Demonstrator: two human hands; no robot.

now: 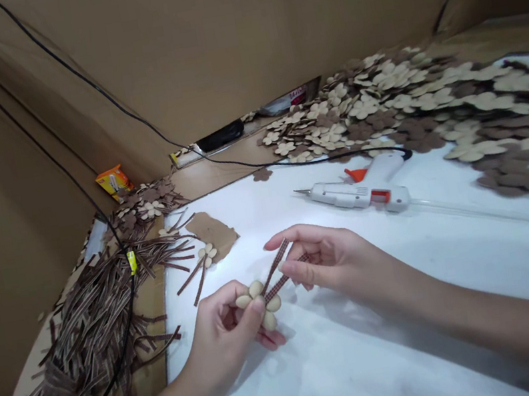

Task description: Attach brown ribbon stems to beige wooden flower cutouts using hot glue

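A cream padded flower is pinched between the thumb and fingers of my left hand. From its middle a brown checked ribbon runs up and to the right in two tails. My right hand is closed lightly around one tail, with the thumb against it. The other tail stands up beside my right index finger. Beyond my left hand, a similar small flower with ribbon tails lies at the edge of a torn brown cardboard piece.
A white glue gun with a clear glue stick lies behind my right hand. Brown and cream fabric flowers are heaped at the back right. Cut ribbons pile up at left. A black cable crosses above; cardboard walls enclose the table.
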